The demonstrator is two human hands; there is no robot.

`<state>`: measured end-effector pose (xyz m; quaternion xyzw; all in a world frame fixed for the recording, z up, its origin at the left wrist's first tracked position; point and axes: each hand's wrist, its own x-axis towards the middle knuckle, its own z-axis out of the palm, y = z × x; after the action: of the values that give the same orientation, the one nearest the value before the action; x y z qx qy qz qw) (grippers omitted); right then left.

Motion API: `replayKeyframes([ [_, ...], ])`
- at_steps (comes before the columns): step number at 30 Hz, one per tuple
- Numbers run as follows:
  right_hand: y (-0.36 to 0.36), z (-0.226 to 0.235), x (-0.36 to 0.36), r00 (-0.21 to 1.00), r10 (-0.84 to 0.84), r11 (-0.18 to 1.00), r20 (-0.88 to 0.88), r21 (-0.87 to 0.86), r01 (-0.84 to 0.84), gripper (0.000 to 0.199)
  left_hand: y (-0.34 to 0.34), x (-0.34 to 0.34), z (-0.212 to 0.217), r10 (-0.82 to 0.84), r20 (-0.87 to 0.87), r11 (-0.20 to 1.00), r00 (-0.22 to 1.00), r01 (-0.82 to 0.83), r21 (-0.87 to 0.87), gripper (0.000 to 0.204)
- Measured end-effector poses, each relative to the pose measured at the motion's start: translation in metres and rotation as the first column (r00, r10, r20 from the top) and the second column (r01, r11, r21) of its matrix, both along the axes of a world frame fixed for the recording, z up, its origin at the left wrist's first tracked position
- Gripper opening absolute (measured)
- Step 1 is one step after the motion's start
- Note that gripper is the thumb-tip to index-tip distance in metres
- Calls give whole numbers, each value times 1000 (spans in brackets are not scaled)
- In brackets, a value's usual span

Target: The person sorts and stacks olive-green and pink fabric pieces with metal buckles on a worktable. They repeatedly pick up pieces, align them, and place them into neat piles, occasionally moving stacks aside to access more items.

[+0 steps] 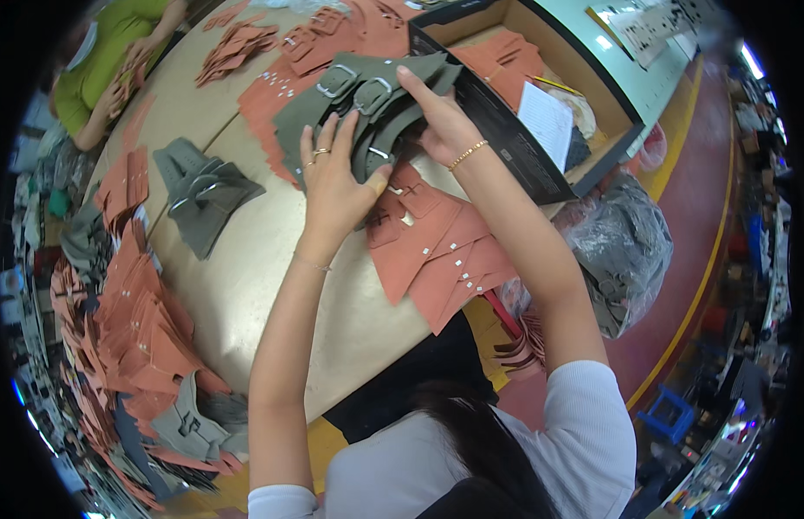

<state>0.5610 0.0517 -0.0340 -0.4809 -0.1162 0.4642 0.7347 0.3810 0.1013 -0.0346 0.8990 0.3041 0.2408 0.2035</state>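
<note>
Head view: both hands, left hand (333, 186) and right hand (441, 121), are pressing open-fingered, clasping nothing, on the olive buckled pieces (359, 104) fanning away up-right across the desk (246, 285).

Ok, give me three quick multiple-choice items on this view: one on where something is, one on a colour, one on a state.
1. Where does the open cardboard box sit?
A. At the person's upper right on the table
B. On the floor at the left
C. Under the table

2. What colour are the buckled strap pieces under the hands?
A. Bright blue
B. Olive grey
C. White

3. How is the left hand?
A. Closed in a fist, lifted off the table
B. Spread flat on the strap pieces
C. Inside the box

Answers:
1. A: the box lies beside the right hand, at the table's far right.
2. B: the pile is olive grey, lying over terracotta pieces.
3. B: its fingers are fanned out, pressing on the pile.
</note>
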Motion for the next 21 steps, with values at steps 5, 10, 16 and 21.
replayKeyframes([
  [5, 2, -4, -7, 994, 43, 991, -101, 133, -29, 32, -10, -6, -7, 26, 57, 996, 998, -31, 84, 87],
  [10, -7, 17, -11, 988, 44, 999, -149, 25, -40, 25, -25, -14, 4, 68, 143, 997, 987, -62, -46, 96],
  [16, -11, 58, -40, 957, 208, 962, -200, 219, -163, 34, -30, -40, 62, 75, 307, 992, 949, -101, 71, 90],
  [21, 2, 92, -103, 725, 633, 691, -270, 620, -372, 39, -28, -107, 113, 190, 322, 926, 927, -279, 255, 85],
])
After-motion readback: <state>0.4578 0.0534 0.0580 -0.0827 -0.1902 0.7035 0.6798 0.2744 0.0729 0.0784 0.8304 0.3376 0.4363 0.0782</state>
